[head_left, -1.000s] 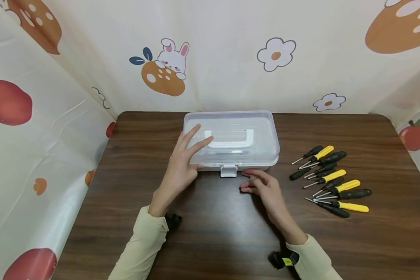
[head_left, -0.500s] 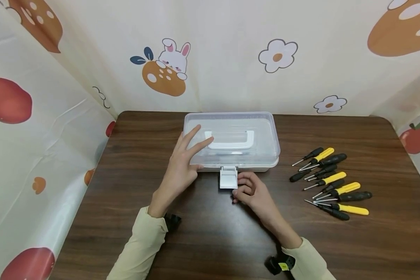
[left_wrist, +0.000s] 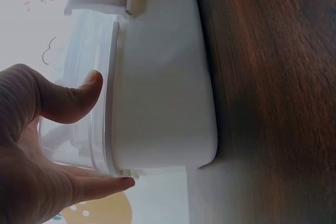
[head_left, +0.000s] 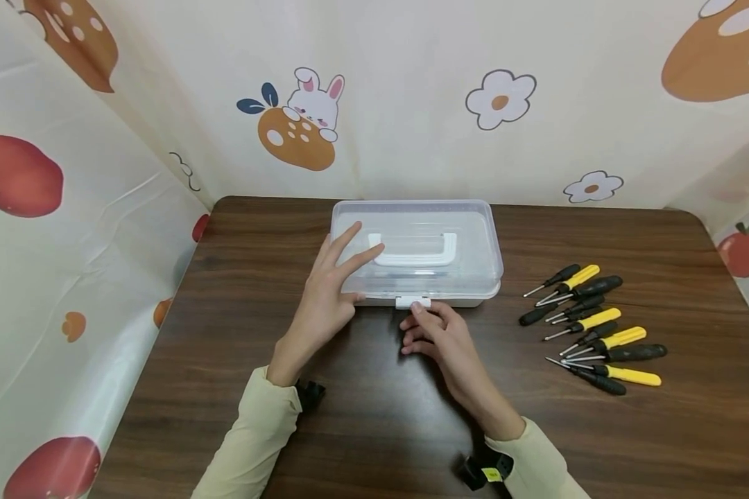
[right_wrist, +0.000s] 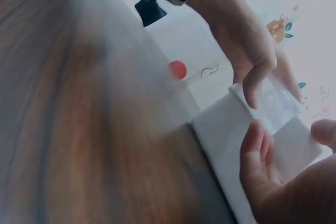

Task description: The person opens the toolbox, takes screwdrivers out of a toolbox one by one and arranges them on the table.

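Note:
A clear-lidded plastic storage box (head_left: 474, 277) with a white handle (head_left: 415, 260) stands at the table's back. My left hand (head_left: 317, 305) holds its left front corner. In the left wrist view, the thumb (left_wrist: 73, 98) lies at the lid's front and a finger reaches along the end; two fingers spread above the lid in the head view. My right hand (head_left: 444, 346) pinches the white latch (head_left: 406, 303) at the front middle, thumb on its outer face. The right wrist view shows the latch flap (right_wrist: 294, 148) between thumb and fingers. The lid lies down on the box.
Several screwdrivers (head_left: 599, 319) with black or yellow handles lie in a loose group on the brown wooden table (head_left: 693, 430), right of the box. A printed curtain (head_left: 406, 138) hangs behind the table and along its left side.
The latch flap, seen broad and tilted outward half a second ago, now looks much thinner. My right hand has moved left and up, from beside the flap onto it. My left hand stays put.

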`<action>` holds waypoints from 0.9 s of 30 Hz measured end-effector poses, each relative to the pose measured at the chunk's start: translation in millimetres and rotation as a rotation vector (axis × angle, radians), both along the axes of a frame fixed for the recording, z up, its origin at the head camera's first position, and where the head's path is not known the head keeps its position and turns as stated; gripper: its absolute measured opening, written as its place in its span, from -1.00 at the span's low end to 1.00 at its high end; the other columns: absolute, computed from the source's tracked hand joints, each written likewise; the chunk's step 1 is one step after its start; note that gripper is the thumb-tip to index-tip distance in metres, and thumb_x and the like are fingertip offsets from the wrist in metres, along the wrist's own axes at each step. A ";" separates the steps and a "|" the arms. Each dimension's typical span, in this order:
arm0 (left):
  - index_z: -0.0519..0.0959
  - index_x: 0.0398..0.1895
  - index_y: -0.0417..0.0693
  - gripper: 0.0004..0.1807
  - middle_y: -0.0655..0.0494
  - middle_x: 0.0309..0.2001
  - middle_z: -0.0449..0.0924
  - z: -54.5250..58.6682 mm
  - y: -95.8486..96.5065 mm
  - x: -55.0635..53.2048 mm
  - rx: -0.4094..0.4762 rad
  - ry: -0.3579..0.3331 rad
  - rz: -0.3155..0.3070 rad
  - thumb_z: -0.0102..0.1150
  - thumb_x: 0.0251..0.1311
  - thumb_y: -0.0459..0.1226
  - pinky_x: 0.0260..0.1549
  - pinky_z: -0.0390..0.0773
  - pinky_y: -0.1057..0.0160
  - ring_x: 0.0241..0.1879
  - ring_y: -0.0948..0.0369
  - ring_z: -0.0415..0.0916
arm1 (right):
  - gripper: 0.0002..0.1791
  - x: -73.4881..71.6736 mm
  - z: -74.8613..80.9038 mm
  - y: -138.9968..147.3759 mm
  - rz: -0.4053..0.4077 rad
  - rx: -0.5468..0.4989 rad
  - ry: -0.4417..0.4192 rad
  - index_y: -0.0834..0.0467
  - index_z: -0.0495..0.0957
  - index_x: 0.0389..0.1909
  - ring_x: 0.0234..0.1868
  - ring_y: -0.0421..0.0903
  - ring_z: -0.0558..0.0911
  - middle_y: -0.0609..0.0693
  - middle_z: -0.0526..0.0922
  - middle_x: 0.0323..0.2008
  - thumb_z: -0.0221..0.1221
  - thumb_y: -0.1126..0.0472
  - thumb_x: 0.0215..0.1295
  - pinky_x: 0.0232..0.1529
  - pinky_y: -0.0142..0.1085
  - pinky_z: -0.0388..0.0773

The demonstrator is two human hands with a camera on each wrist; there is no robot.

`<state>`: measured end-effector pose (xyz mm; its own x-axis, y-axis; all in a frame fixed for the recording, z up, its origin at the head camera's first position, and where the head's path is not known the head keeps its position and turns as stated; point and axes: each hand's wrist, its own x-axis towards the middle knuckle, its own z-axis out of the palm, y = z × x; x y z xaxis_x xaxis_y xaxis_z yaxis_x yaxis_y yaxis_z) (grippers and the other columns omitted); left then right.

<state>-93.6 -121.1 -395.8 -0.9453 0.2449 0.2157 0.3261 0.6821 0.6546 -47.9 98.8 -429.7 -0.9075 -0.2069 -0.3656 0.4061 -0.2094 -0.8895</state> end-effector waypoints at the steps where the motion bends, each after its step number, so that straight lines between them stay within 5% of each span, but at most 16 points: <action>1: 0.47 0.48 0.39 -0.01 0.33 0.69 -0.02 -0.3 0.0 -0.1 0.001 -0.001 0.001 0.41 0.03 -0.65 0.41 0.41 -0.35 0.69 -0.19 -0.22 | -0.54 -1.5 1.6 -1.7 -0.010 0.014 -0.015 0.26 0.39 0.12 -0.36 -0.13 0.66 0.04 0.69 -0.24 0.17 -0.05 0.56 -0.24 -0.18 0.79; 13: 0.47 0.48 0.40 0.00 0.31 0.69 0.00 -1.9 -1.5 -1.2 -0.011 0.010 -0.005 0.42 0.02 -0.64 0.40 0.44 -0.34 0.69 -0.21 -0.21 | -0.51 -13.6 2.3 -8.5 -0.061 0.098 -0.094 0.35 0.50 -0.03 -0.45 -0.13 0.65 0.01 0.66 -0.36 0.14 -0.08 0.57 -0.32 -0.21 0.80; 19: 0.46 0.48 0.37 0.00 0.29 0.69 -0.01 -0.2 -3.3 -0.8 -0.009 0.036 -0.026 0.41 0.02 -0.66 0.48 0.34 -0.30 0.70 -0.17 -0.21 | -0.55 -15.4 -9.6 -8.4 -0.087 0.162 0.002 0.39 0.54 -0.11 -0.52 -0.16 0.64 0.05 0.69 -0.41 0.17 -0.01 0.57 -0.40 -0.24 0.79; 22: 0.46 0.48 0.37 0.01 0.29 0.69 -0.01 0.0 -4.2 -1.0 -0.005 0.044 -0.030 0.40 0.01 -0.67 0.46 0.39 -0.28 0.69 -0.18 -0.21 | -0.50 -16.9 -14.8 -2.7 -0.059 0.359 0.122 0.37 0.65 -0.21 -0.58 -0.15 0.65 0.11 0.73 -0.46 0.21 -0.08 0.52 -0.48 -0.26 0.76; 27: 0.47 0.48 0.36 0.02 0.26 0.69 0.02 -1.9 -4.2 0.4 -0.004 0.049 -0.039 0.39 0.00 -0.68 0.31 0.59 -0.21 0.69 -0.19 -0.20 | -0.47 -13.2 -14.2 10.5 -0.036 0.888 0.417 0.05 0.76 -0.49 -0.69 -0.24 0.55 -0.10 0.67 -0.69 0.26 -0.32 0.37 -0.55 -0.35 0.54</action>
<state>-93.2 -125.3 -397.7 -0.9233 0.2825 0.2603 0.3841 0.6705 0.6348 -61.1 109.3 -443.9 -0.9995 0.0186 -0.0238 0.0303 0.5991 -0.8001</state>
